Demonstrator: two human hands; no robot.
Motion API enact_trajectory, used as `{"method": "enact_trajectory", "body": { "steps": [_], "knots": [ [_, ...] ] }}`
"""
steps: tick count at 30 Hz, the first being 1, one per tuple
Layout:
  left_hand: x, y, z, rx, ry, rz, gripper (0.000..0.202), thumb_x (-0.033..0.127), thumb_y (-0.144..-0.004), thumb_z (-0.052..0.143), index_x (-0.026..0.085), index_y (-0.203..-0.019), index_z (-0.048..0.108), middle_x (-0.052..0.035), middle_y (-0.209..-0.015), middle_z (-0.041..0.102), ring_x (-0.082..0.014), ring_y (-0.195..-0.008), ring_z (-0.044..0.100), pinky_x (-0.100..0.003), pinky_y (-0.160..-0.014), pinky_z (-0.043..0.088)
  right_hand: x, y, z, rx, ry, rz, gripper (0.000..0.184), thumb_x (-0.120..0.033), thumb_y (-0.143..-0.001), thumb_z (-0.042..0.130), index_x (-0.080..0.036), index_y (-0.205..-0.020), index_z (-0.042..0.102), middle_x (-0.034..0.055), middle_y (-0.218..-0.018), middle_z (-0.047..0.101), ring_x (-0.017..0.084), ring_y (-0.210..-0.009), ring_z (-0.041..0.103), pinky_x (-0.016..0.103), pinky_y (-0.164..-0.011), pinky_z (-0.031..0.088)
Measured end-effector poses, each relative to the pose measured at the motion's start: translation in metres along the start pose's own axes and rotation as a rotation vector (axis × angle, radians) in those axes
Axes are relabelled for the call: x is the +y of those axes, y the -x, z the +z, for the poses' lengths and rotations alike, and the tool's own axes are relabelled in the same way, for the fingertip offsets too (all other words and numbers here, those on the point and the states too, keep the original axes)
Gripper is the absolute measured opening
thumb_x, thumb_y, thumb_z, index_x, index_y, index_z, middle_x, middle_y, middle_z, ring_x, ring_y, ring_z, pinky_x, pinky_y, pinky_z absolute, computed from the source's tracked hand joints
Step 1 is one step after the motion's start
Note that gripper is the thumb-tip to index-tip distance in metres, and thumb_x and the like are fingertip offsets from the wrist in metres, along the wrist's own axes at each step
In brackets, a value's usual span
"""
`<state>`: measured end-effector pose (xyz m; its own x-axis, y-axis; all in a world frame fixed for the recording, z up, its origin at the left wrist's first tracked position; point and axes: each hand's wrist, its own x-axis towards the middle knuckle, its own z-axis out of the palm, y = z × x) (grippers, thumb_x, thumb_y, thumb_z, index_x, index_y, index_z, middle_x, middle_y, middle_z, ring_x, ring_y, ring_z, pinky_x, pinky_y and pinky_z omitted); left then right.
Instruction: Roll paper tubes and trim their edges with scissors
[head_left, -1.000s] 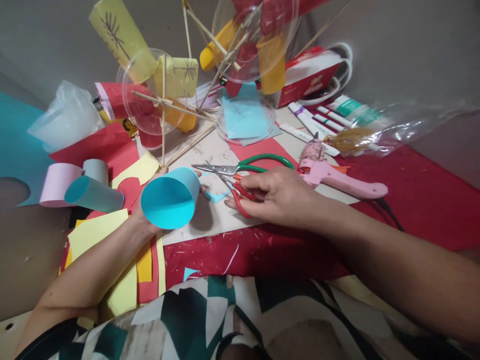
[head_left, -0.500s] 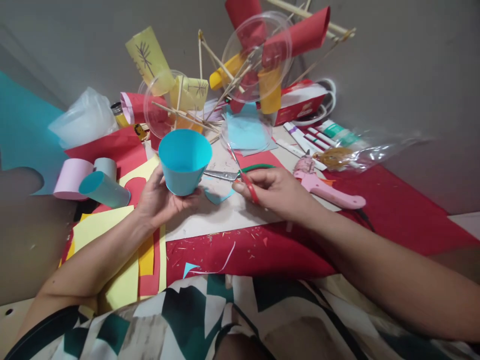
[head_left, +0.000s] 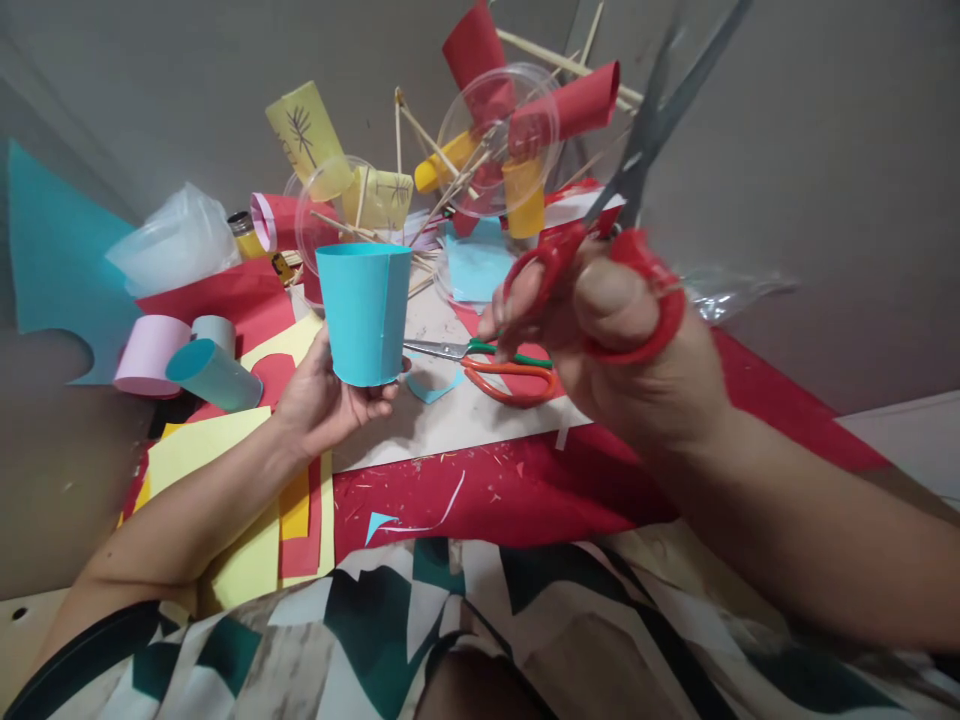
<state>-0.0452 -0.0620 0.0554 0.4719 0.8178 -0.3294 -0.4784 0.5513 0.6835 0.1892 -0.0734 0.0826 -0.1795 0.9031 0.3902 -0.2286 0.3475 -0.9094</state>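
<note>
My left hand holds a blue paper cup from below, its seam facing right and its open rim up. My right hand is raised close to the camera, with its thumb and fingers in the red loops of a pair of scissors. The blades point up and are slightly apart and blurred. Between the hands, a second pair of scissors with green and orange handles lies on the white board. A blue paper scrap is beside it.
Stick-and-paper pinwheels with red paper cones and yellow tubes stand at the back. Pink and blue paper rolls lie left, near a plastic bag and stacked coloured sheets.
My right hand has risen from the board toward the camera with the red-handled scissors, uncovering the orange handle. The blue cup has tipped more upright in my left hand, showing its side seam.
</note>
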Motion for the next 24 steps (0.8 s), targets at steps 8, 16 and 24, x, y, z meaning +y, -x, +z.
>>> {"method": "enact_trajectory", "body": {
  "steps": [8,16,24],
  "knots": [
    [-0.008,0.001,-0.001,-0.084,-0.097,0.001,0.053,0.056,-0.098,0.044,0.01,-0.122,0.057,-0.0131,-0.093,0.076,-0.0202,-0.07,0.075,-0.027,-0.06,0.063,-0.021,-0.034,0.026,-0.161,0.257,-0.193,0.057,-0.073,-0.075,0.071,-0.019,-0.065,0.055,-0.0019,-0.072,0.055,0.009,-0.062,0.051,0.023,-0.051,0.043],
    [-0.01,0.001,-0.004,-0.119,-0.319,0.113,0.071,0.071,-0.084,0.06,0.018,-0.131,0.059,-0.0161,-0.12,0.072,-0.0315,-0.1,0.074,-0.038,-0.075,0.063,-0.024,-0.045,0.027,-0.188,0.384,-0.161,0.054,-0.053,-0.083,0.077,-0.02,-0.058,0.042,-0.0052,-0.061,0.04,0.008,-0.059,0.042,0.025,-0.054,0.035],
    [-0.02,0.008,0.0,-0.056,-0.718,0.55,0.087,0.047,-0.063,0.09,0.027,-0.138,0.051,-0.0102,-0.134,0.063,-0.0334,-0.131,0.055,-0.041,-0.103,0.051,-0.022,-0.043,0.032,-0.241,0.424,-0.179,0.056,-0.054,-0.083,0.075,-0.02,-0.057,0.038,-0.0046,-0.063,0.037,0.008,-0.064,0.044,0.023,-0.057,0.037]
  ]
}}
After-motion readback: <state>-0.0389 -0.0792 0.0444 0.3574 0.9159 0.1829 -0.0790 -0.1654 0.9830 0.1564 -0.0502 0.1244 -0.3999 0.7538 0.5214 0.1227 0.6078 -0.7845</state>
